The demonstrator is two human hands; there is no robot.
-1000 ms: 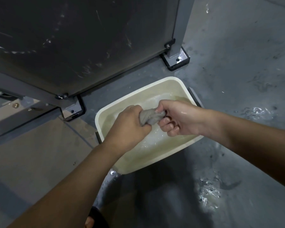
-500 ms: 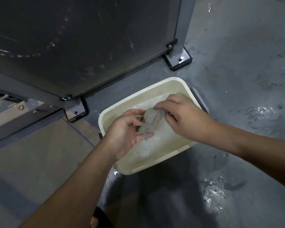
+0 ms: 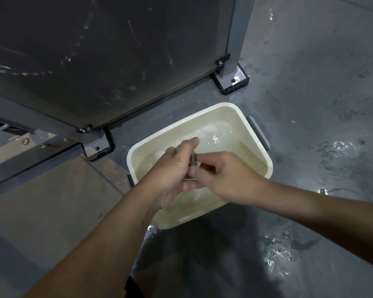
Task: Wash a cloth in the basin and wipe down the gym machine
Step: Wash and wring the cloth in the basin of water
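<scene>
A cream plastic basin [image 3: 259,147] with water in it sits on the grey floor below me. Over it, my left hand [image 3: 172,171] and my right hand [image 3: 222,177] are pressed together around a small grey cloth [image 3: 193,161]. Only a dark sliver of the cloth shows between the two hands; the rest is hidden inside them. Both hands curl around it. The gym machine's dark scratched panel [image 3: 95,50] and its grey frame rise just behind the basin.
A grey post with a bolted foot plate [image 3: 232,79] stands behind the basin, and a second foot bracket [image 3: 98,144] lies to its left. Water is splashed on the floor at right [image 3: 336,151] and lower right [image 3: 276,252]. A tan floor strip runs at left.
The cloth was twisted between both fists, then spread out between the hands. Now the hands have closed together over it, hiding most of it.
</scene>
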